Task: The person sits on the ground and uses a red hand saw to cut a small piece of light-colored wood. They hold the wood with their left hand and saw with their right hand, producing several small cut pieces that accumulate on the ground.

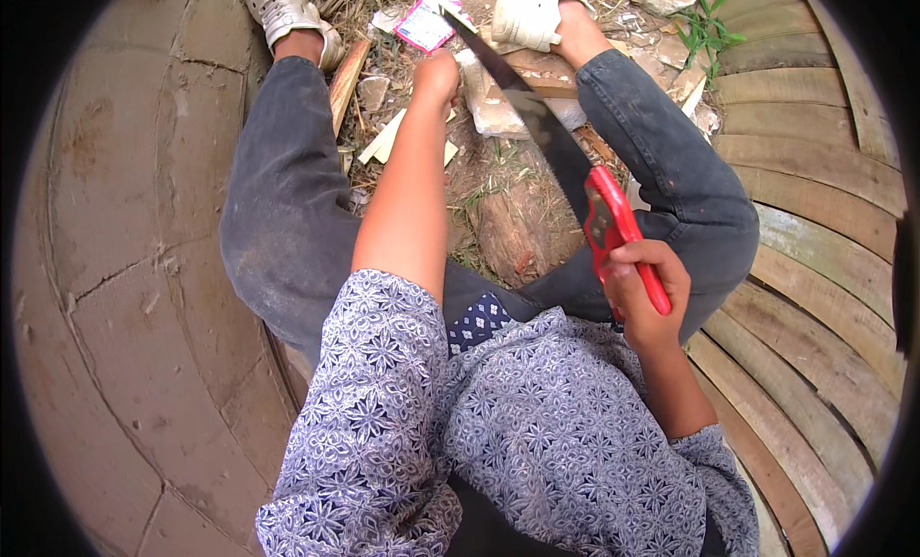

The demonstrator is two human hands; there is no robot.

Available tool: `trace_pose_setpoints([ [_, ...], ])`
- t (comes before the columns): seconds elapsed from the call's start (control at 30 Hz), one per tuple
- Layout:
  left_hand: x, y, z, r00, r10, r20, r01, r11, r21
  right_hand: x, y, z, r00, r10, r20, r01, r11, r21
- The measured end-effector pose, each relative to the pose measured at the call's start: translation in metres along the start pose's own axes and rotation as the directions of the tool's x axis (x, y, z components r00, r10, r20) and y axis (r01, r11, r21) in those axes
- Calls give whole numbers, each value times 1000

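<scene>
My right hand point(652, 284) is wrapped round the red handle of a handsaw point(546, 126). Its dark blade slants up and to the left, the tip passing just right of my left hand point(438, 80). That left hand is stretched forward and closed, its fingers mostly turned from view, so what it grips is hidden. Right beyond its knuckles lies a small white sheet with a pink border point(428, 22); whether the hand touches it I cannot tell. A short piece of wood point(546, 75) rests on a pale block point(498, 116) beneath the blade.
Between my legs the ground holds a brown log or stump point(517, 226), pale wood offcuts point(385, 137), dry grass and stones. A wooden strip point(347, 85) lies by my left foot. Cracked brown paving point(144, 269) runs along the left, weathered planks point(805, 202) along the right.
</scene>
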State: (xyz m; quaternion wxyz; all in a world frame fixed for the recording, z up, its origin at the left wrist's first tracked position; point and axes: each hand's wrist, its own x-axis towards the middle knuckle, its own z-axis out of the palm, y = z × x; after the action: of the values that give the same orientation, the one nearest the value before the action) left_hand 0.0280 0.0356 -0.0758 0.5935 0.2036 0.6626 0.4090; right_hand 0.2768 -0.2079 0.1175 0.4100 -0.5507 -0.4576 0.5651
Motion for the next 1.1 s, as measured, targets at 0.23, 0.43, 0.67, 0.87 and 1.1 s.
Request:
trace_pose_setpoints([
  [0.23, -8, 2, -3, 994, -78, 76, 81, 996, -41, 98, 3, 48, 940, -332, 82, 340, 930, -140],
  [0.43, -11, 2, 1, 998, -6, 59, 8, 999, -43, 146, 33, 76, 951, -305, 58, 307, 951, -32],
  [0.67, -10, 4, 1, 997, -20, 72, 25, 998, -60, 158, 41, 81, 943, -325, 69, 329, 943, -51],
  [0.87, -14, 6, 4, 999, -14, 32, 16, 998, -60, 155, 37, 76, 933, -345, 102, 359, 916, -180],
  [1.1, -2, -4, 5, 998, -50, -26, 46, 988, -148, 102, 49, 49, 910, -397, 121, 414, 874, -255],
])
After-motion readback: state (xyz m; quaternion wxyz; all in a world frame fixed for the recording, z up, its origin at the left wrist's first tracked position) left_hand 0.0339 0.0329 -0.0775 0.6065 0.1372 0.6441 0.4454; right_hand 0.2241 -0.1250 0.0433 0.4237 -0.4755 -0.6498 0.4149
